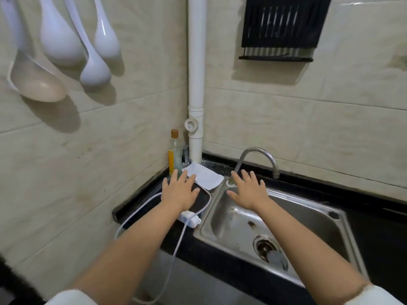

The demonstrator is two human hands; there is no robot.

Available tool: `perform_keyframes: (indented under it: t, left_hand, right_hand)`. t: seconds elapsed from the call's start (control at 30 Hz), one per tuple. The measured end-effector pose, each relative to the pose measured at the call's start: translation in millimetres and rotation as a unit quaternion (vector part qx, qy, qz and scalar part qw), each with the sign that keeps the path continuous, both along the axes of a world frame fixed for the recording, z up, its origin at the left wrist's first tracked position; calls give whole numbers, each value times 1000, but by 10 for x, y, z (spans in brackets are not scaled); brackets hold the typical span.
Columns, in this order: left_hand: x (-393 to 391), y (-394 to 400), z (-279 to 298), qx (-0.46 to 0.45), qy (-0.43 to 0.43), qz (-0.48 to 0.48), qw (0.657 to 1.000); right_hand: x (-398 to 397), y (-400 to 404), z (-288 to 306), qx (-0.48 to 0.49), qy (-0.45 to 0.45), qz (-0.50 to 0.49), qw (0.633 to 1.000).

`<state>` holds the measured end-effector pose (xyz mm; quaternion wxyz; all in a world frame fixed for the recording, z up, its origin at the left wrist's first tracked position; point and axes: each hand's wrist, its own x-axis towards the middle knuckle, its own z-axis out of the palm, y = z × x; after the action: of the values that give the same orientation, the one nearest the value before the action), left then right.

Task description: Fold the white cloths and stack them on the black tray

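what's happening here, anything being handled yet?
Not yet. A person holds both hands out flat with fingers spread over a kitchen counter corner, gripping nothing. The left hand hovers over the black counter near a white cable and a folded white cloth that lies by the pipe. The right hand is over the steel sink, below the faucet. I cannot make out a black tray.

The left hand (pixel 179 191) hides part of the white cable (pixel 176 245).
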<state>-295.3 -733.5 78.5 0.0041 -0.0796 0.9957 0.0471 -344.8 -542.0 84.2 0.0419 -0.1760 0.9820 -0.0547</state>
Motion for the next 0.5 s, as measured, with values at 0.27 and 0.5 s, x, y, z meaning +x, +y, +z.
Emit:
perform_keyframes:
  t: [0.27, 0.5]
  left_hand:
    - [-1115, -327, -655, 15, -70, -27, 997]
    - [-1782, -471, -1199, 29, -168, -7, 985]
  right_hand:
    - [-1315, -327, -748, 27, -41, 28, 998]
    - [-2286, -847, -1493, 37, -77, 91, 992]
